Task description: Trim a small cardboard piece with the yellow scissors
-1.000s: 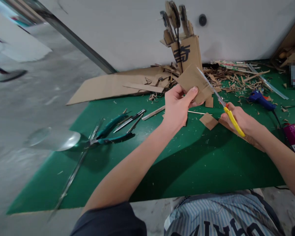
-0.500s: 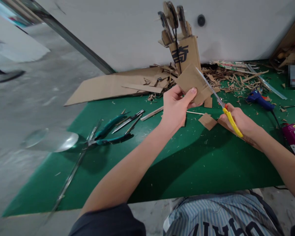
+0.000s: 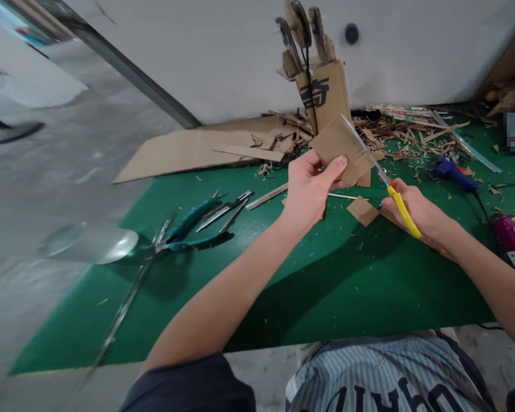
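Between the thumb and fingers of my left hand (image 3: 311, 183) is a small cardboard piece (image 3: 341, 143), held up above the table. My right hand (image 3: 418, 209) grips yellow-handled scissors (image 3: 401, 209), whose blades lie along the right edge of that piece. Just below the hands, a small cardboard square (image 3: 363, 210) rests on the green table, and a longer cardboard strip (image 3: 429, 240) lies partly under my right hand. A thin wooden stick (image 3: 266, 197) sits to the left of my left hand.
Pliers with teal handles (image 3: 189, 226), a utility knife (image 3: 225, 210) and a clear plastic cup (image 3: 107, 245) stand left. Behind are a cardboard sheet (image 3: 175, 150), scraps (image 3: 412, 137) and a cardboard holder (image 3: 332, 94). A blue glue gun (image 3: 455, 173) and magenta power strip (image 3: 512, 240) lie right.
My left hand and the cardboard piece have shifted slightly to the right, toward the scissors. My right hand stays nearly in place, with the scissors still at the edge.
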`<state>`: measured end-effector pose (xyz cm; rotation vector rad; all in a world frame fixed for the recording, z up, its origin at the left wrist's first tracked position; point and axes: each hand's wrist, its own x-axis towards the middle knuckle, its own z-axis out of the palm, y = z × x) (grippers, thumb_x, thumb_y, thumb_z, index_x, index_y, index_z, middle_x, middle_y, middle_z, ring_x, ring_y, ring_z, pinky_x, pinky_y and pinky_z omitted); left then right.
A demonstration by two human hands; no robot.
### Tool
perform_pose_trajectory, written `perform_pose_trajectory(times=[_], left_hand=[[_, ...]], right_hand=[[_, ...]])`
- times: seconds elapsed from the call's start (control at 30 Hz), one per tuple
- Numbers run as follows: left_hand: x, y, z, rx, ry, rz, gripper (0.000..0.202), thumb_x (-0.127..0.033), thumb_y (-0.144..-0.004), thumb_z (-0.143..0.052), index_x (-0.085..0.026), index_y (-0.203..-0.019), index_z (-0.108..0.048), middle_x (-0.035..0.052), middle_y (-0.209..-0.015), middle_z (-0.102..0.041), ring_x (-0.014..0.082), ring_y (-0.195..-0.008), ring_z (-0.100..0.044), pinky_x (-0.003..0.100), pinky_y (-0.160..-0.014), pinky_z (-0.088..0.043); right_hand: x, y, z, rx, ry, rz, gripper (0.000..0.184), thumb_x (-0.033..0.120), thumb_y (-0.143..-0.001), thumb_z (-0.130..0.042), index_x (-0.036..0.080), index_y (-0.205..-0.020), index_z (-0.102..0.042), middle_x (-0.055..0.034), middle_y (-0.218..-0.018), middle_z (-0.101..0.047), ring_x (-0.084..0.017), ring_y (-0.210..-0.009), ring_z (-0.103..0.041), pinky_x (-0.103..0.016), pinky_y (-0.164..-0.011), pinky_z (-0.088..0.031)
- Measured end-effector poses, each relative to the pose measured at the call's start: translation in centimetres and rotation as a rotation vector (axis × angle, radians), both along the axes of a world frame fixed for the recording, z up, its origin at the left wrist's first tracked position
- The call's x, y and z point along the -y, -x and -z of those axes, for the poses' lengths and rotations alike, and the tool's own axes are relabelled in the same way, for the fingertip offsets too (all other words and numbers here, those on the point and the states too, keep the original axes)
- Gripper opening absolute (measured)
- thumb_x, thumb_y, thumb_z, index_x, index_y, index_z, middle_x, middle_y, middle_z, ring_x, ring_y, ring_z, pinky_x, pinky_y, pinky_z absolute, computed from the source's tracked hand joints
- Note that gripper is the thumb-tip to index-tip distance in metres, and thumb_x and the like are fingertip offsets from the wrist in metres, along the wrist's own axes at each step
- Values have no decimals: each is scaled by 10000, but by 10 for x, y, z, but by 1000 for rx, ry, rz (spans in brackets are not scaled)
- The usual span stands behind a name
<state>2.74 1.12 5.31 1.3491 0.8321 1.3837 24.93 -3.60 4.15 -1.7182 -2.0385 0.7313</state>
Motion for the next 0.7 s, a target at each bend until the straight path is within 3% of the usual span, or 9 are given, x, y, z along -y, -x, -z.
perform_pose_trajectory(times=[0.2, 0.4, 0.7], left_hand=[[-1, 2, 0, -28, -8, 8, 332, -474, -818, -798, -204, -980, -693, 49, -899, -749, 219, -850, -774, 393, -773, -704], [8, -5, -6, -37, 6, 31, 361, -516, -791, -807, -213, -959, -703, 43, -946, -775, 197, -820, -773, 341, -701, -702], [6, -5, -3, 11, 43, 52, 381, -518, -753, -838, -216, -945, -709, 35, -930, -787, 191, -811, -772, 307, -664, -688]], right_hand=[[-2, -2, 8, -43, 9, 42, 326, 554, -897, -522, 246, -913, -418, -41, -768, -566, -205, -639, -513, -332, -592, -354], [3, -1, 2, -103, -45, -61, 394, 633, -886, -464, 258, -880, -344, -30, -749, -541, -188, -621, -471, -346, -612, -340], [-4, 1, 7, -66, -39, -4, 367, 613, -905, -434, 258, -874, -343, -36, -754, -543, -190, -632, -459, -339, -612, -332]])
